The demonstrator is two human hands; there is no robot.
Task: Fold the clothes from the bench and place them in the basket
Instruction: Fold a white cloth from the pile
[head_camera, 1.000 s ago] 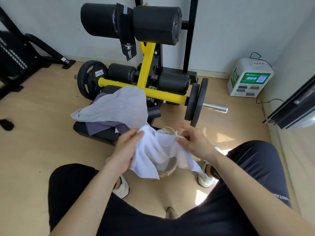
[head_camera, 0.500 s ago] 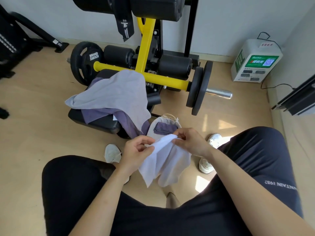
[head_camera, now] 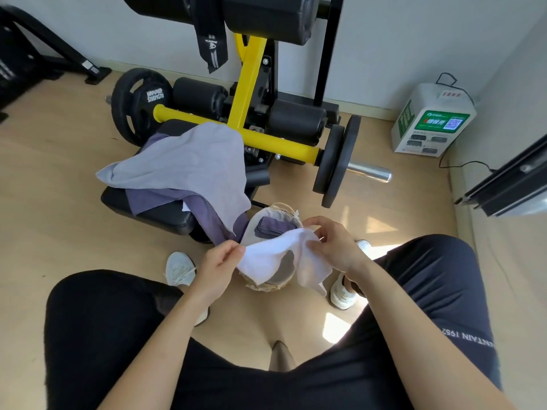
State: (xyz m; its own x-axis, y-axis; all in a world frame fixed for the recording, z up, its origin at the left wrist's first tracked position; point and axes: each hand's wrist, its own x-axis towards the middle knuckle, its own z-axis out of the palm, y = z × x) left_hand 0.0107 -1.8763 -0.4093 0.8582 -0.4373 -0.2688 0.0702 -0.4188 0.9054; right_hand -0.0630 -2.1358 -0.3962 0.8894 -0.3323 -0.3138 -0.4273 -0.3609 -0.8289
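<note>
Over the basket (head_camera: 268, 287), between the person's knees, both hands hold a white cloth (head_camera: 270, 257) in the air. Left hand (head_camera: 217, 269) pinches one edge between thumb and fingertips. Right hand (head_camera: 333, 247) pinches the opposite top edge, fingers curled onto the fabric. Cloth sags between them, one part hanging past the basket rim on the right. It is no neat fold yet and looks mid-fold.

Basket sits on the floor just in front of the bench (head_camera: 159, 216), with one folded purple piece (head_camera: 272, 227) lying inside. Judged progress: one item done, white one in hand.

Remaining on the bench are a light grey cloth (head_camera: 183, 167), spread loose on top, and a purple garment (head_camera: 204, 210) under it, drooping off the pad edge toward the basket. Both are unfolded. A white sliver shows beneath the purple one, cannot tell what it is. Roughly a third through, with at least two pieces to go.
</note>
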